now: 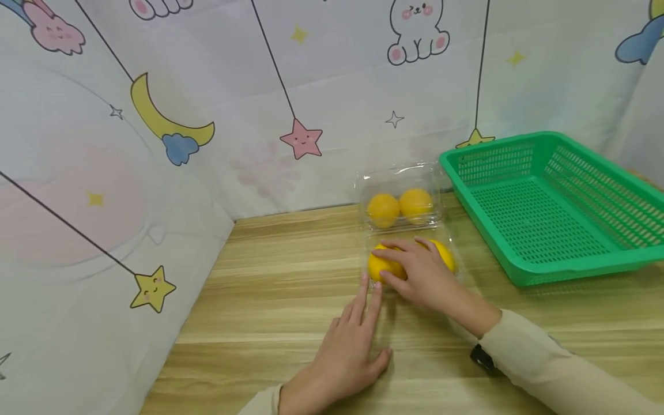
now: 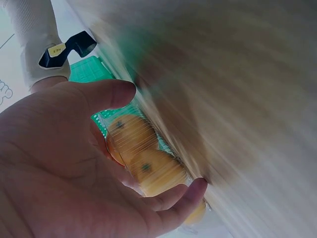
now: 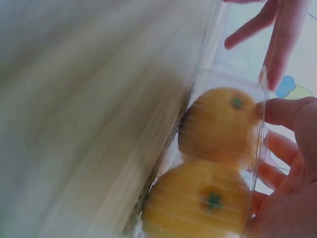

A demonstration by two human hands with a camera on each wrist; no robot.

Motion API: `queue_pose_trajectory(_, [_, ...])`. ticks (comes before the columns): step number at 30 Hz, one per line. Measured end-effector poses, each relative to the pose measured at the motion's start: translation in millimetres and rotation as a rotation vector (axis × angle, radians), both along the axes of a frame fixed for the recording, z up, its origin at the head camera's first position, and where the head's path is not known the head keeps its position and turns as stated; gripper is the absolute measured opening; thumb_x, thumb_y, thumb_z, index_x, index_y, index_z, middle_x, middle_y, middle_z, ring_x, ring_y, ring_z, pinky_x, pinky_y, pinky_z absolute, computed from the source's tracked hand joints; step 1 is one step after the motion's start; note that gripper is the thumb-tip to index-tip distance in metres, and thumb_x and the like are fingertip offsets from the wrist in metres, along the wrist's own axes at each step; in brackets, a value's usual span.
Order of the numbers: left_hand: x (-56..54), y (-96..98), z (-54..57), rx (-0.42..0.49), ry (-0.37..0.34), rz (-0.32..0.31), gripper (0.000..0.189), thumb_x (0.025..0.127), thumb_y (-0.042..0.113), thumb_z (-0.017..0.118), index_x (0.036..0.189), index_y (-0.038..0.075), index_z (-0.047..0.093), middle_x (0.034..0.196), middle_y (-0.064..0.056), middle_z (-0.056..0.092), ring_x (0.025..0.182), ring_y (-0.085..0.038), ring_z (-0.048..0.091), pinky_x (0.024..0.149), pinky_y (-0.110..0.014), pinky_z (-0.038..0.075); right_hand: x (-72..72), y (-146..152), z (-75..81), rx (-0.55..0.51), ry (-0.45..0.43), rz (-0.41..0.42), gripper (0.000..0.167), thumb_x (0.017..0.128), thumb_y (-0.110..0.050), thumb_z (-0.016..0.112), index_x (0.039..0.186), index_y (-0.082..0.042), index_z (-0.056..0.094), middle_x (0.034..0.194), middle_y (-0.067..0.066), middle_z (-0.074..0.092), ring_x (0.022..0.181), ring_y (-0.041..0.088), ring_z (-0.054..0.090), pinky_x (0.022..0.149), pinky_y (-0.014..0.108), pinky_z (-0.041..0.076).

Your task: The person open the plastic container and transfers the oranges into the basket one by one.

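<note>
Backdrop (image 1: pixel 223 52), one, pale printed cloth, behind all. Table (image 1: pixel 270 288), one, wood-grained. Basket (image 1: pixel 570 266), one, green, slatted, right of the box. Box (image 1: pixel 396 180), clear plastic, with fruit in its far and near parts; whether one hinged piece or two cannot be told. Left hand (image 1: pixel 344 346), fingers straight, thumb spread wide, two fingertips at the box's near left corner. Those tips would best brace that corner lightly, since such thin-looking plastic could slide or buckle. Right hand (image 1: pixel 422 274), thumb and fingers bent round the near left fruit (image 1: pixel 381 265); an even, gentle grip, moved straight up or down, should spare the wall. Near right fruit (image 1: pixel 444 255), partly under that hand; worth clearing with the knuckles. Far fruits, two (image 1: pixel 383 210) (image 1: pixel 416 206), side by side behind plastic. Green stem ends (image 3: pixel 213 201), small, star-like.
</note>
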State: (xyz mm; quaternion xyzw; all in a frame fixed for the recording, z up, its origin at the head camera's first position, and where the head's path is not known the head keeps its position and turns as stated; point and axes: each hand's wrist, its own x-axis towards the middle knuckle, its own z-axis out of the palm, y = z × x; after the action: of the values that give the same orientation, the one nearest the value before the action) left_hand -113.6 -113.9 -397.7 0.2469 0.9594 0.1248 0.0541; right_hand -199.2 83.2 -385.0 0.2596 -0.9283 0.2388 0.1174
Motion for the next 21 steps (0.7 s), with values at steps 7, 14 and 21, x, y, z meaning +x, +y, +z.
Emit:
queue_pose_trajectory(7, [-0.3,-1.0,-1.8,0.043,-0.005,0.001,0.103,0.1,0.042,0.072,0.172,0.016,0.003,0.179,-0.011,-0.009,0.152,-0.036,0.04,0.105,-0.062,0.05,-9.5,3,0.4,0.038,-0.008,0.018,0.052,0.094,-0.034,0.082,0.141,-0.016,0.071,0.147,0.011,0.064,0.135,0.033,0.06,0.115,0.064,0.034])
queue_pose_trajectory(14, [-1.0,0.1,-3.1,0.041,-0.017,0.002,0.103,0.1,0.042,0.072,0.172,0.016,0.003,0.179,-0.011,-0.01,0.152,-0.036,0.038,0.104,-0.063,0.051,-21.6,10,-1.5,0.057,-0.008,0.035,0.062,0.086,-0.035,0.09,0.142,-0.017,0.07,0.141,0.01,0.067,0.127,0.04,0.062,0.112,0.063,0.044])
queue_pose_trajectory(21, [-1.7,-1.2,-2.4,0.068,-0.028,0.002,0.1,0.101,0.044,0.069,0.172,0.017,0.004,0.179,-0.009,-0.01,0.155,-0.037,0.034,0.108,-0.065,0.048,-24.6,12,-1.5,0.077,-0.053,0.034,0.063,0.087,-0.037,0.089,0.144,-0.021,0.067,0.141,0.014,0.063,0.127,0.042,0.062,0.112,0.064,0.043])
